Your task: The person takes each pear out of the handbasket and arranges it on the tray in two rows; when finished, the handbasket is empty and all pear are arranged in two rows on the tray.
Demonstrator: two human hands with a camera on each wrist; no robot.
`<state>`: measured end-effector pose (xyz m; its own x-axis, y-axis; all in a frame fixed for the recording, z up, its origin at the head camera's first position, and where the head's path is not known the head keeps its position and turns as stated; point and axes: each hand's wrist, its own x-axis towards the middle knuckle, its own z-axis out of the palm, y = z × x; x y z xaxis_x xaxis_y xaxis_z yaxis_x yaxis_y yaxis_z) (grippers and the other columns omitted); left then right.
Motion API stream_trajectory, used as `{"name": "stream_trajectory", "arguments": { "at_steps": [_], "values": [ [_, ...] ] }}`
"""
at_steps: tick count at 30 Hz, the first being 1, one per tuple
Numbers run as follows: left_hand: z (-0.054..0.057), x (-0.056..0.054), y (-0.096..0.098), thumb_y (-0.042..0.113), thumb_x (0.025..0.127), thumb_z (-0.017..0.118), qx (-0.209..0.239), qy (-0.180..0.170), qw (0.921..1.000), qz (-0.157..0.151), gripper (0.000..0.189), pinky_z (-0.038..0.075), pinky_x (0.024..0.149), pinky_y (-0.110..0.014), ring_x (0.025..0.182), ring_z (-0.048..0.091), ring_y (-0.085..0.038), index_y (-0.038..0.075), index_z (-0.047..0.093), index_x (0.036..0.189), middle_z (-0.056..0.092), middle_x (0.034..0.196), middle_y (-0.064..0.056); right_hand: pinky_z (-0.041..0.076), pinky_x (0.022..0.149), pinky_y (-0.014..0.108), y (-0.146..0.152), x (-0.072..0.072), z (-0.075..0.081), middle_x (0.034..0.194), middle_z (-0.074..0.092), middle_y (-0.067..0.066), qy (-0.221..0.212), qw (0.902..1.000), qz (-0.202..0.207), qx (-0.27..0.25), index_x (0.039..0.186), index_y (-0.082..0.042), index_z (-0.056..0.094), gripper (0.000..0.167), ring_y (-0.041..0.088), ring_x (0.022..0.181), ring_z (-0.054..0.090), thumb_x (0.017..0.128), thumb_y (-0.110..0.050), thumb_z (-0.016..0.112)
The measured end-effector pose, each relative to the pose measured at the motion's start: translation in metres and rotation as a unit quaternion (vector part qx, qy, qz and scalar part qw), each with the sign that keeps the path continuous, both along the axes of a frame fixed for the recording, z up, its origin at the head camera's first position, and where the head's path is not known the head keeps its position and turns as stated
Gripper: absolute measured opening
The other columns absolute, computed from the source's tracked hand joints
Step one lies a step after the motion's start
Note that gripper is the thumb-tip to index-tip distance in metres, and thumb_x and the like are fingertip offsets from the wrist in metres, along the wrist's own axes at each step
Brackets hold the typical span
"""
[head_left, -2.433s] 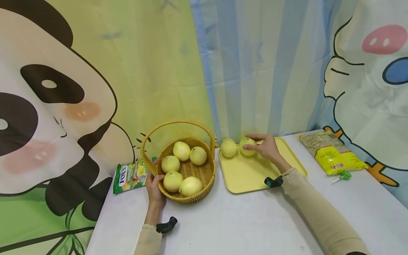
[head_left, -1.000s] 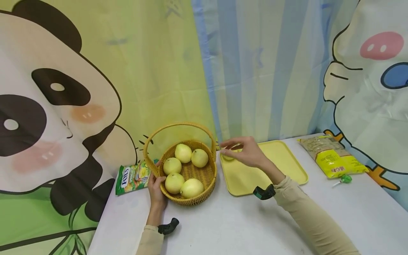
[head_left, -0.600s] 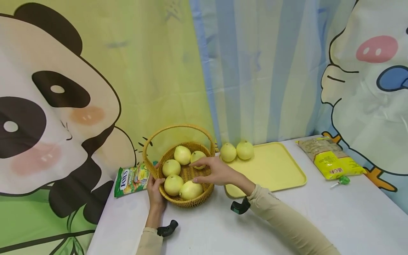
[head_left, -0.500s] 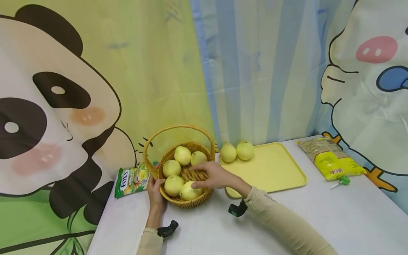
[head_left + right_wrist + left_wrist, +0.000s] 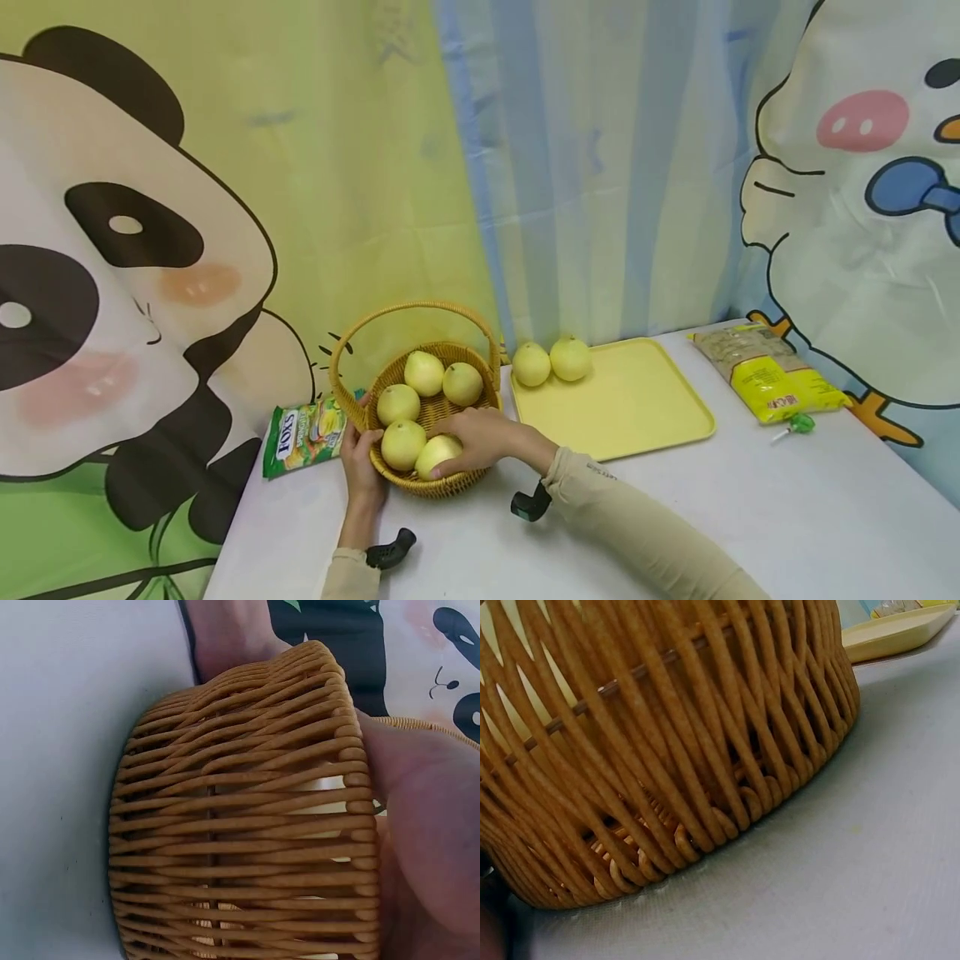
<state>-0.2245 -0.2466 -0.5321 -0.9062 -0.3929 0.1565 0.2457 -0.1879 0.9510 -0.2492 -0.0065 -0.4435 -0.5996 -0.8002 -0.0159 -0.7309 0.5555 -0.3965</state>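
The basket (image 5: 450,487) stands upright on the table (image 5: 457,550); its handle (image 5: 420,306) rises over it as an arch, reaching across from the left side to the right side. The left hand (image 5: 362,467) grips the left wall of the basket, with the thumb at the rim. The right hand (image 5: 480,436) is grasping the gripped pear (image 5: 433,457), which is inside the basket, at the near right part; this pear looks nearly round, so its long axis I cannot tell, and its stem end is not clear under the fingers. Four other pears (image 5: 403,445) lie in the basket, to the left of the gripped pear and behind it. Right of the basket is the yellow tray (image 5: 630,408), with two pears (image 5: 571,358) touching at its far left corner; left of the basket lies the green packet (image 5: 303,435), slanting from near left to far right.
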Motion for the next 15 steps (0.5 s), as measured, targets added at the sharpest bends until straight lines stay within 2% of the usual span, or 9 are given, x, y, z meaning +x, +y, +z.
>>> {"name": "stream_trajectory", "arguments": {
  "at_steps": [3, 8, 12, 15],
  "values": [
    [0.0, 0.002, -0.002, -0.003, 0.097, 0.043, -0.009, -0.004, 1.0, 0.0, 0.064, 0.04, 0.11, -0.016, 0.149, 0.042, -0.015, 0.013, 0.048, 0.159, 0.041, 0.168, -0.002, 0.053, 0.079, 0.031, -0.005, 0.003, 0.002, 0.123, 0.075, -0.007, -0.008, 0.9999, -0.011, 0.009, 0.143, -0.023, 0.067, 0.067, 0.01, 0.1, 0.069, 0.092, -0.066, 0.071],
    [0.0, 0.002, -0.003, -0.003, 0.098, 0.043, -0.007, -0.004, 0.9999, -0.006, 0.063, 0.04, 0.111, -0.017, 0.15, 0.041, -0.016, 0.013, 0.047, 0.159, 0.041, 0.167, -0.002, 0.049, 0.077, 0.029, -0.004, 0.005, 0.003, 0.114, 0.073, -0.009, -0.013, 0.9998, -0.012, -0.004, 0.141, -0.021, 0.067, 0.061, 0.004, 0.091, 0.064, 0.096, -0.062, 0.069],
    [0.0, 0.001, -0.003, -0.004, 0.098, 0.043, -0.005, 0.002, 1.0, -0.006, 0.063, 0.04, 0.112, -0.017, 0.152, 0.041, -0.017, 0.012, 0.048, 0.159, 0.041, 0.168, -0.002, 0.052, 0.085, 0.027, 0.0, 0.004, 0.005, 0.124, 0.071, -0.004, -0.023, 0.998, 0.005, -0.058, 0.141, -0.018, 0.067, 0.058, 0.006, 0.102, 0.064, 0.097, -0.056, 0.07],
    [0.001, 0.002, -0.002, -0.004, 0.098, 0.043, -0.002, -0.001, 1.0, -0.007, 0.063, 0.04, 0.111, -0.017, 0.151, 0.041, -0.016, 0.012, 0.048, 0.159, 0.041, 0.168, -0.002, 0.053, 0.09, 0.026, 0.007, 0.002, 0.006, 0.129, 0.069, -0.002, -0.042, 0.9923, 0.018, -0.115, 0.139, -0.019, 0.067, 0.054, 0.009, 0.11, 0.063, 0.097, -0.052, 0.073]
  ]
}}
